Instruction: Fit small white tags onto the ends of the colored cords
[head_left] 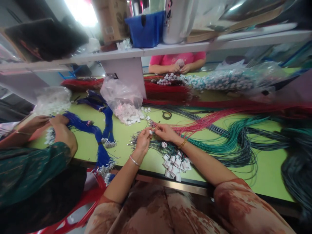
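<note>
My left hand (143, 140) is closed in a pinch on a small white plastic connector (150, 132), in the middle of the table. Close beside it, my right hand (166, 132) also pinches; what lies between its fingertips is too small to make out. Under and in front of the hands, several white connectors (175, 166) hang in a bunch on dark green wires. Metal-tipped ends of dark wires (133, 139) fan out left of my left hand. Pink wires (195, 125) and green wires (219, 143) run off to the right.
A plastic bag (122, 94) spills white connectors behind my hands, near a roll of tape (167, 114). Blue wire bundles (101, 152) lie to the left, by a co-worker's hands (59, 125). Another person (179, 63) sits opposite, below a shelf (156, 50) with a blue bin (146, 31).
</note>
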The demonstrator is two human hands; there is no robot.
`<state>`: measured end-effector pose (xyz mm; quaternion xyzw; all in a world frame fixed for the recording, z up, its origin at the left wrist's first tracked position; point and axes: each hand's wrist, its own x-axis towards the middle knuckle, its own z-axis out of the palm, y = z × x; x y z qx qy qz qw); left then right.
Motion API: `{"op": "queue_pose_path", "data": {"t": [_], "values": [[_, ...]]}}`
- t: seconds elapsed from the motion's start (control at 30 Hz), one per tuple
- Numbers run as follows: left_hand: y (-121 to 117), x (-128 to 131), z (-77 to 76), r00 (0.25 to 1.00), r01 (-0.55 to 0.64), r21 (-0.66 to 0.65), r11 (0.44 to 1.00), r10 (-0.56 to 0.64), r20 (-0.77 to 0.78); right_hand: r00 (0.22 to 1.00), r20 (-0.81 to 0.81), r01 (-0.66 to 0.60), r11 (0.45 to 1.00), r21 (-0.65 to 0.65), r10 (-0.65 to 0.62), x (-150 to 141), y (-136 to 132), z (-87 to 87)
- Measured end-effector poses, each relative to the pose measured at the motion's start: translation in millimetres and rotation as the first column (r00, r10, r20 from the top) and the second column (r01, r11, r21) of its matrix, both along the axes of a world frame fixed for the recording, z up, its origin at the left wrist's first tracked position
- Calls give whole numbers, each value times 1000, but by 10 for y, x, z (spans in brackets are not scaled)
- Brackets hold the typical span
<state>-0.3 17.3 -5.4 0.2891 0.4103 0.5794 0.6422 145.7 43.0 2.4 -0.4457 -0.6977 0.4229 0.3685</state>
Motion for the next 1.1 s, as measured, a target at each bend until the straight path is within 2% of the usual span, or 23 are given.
{"op": "queue_pose_path", "data": {"t": [0.13,0.23,0.33,0.47,0.53,0.6,0.63,0.67,0.7,0.73,0.77,0.8,0.83,0.87,0.9,0.93,0.97,1.0,1.03,1.1], "values": [[-24,36,-9,991,-19,49,999,25,-133,1000,24,-11,998,63,9,7,-11,-1],[-26,42,-5,991,-36,45,998,42,-130,998,33,-65,993,99,62,30,-16,42],[-22,43,-11,987,-41,54,998,49,-152,995,50,-94,992,83,90,34,-15,36],[-65,48,31,961,-37,96,995,62,-271,997,39,-64,997,46,63,47,-3,-9],[-143,60,118,928,-62,194,979,128,-350,994,-15,-109,994,-10,109,95,24,40],[-263,99,236,887,-35,357,933,194,-419,988,-80,-140,986,-93,133,159,72,160],[-334,135,295,875,37,430,902,179,-450,986,-98,-145,980,-135,132,181,102,237],[-406,183,345,867,158,478,864,111,-486,986,-97,-152,973,-172,137,187,131,315],[-476,243,381,843,323,502,802,-4,-538,982,-73,-184,963,-199,173,171,155,386],[-541,310,403,788,495,504,708,-122,-603,971,-28,-239,946,-218,239,131,171,443],[-601,381,408,711,639,496,588,-206,-672,946,34,-308,924,-225,323,68,176,480],[-652,447,401,635,739,484,468,-242,-734,906,108,-377,898,-227,408,-14,166,494],[-696,501,384,579,797,479,368,-237,-780,861,193,-431,876,-216,472,-106,142,484],[-728,535,363,550,824,486,291,-209,-808,825,278,-455,870,-188,492,-201,107,451],[-745,543,342,546,830,501,244,-172,-820,802,357,-456,877,-154,479,-288,64,399],[-742,521,323,558,821,522,229,-133,-819,796,430,-430,898,-97,427,-361,17,336],[-714,465,310,582,797,546,257,-87,-809,803,477,-392,919,-29,358,-415,-30,267],[-654,379,303,610,755,569,326,-31,-792,810,501,-368,929,32,304,-448,-72,200],[-560,264,300,631,691,584,427,39,-775,817,512,-351,933,76,265,-463,-107,140],[-271,-25,298,623,447,583,679,232,-747,827,513,-334,935,120,230,-455,-156,62]]}}
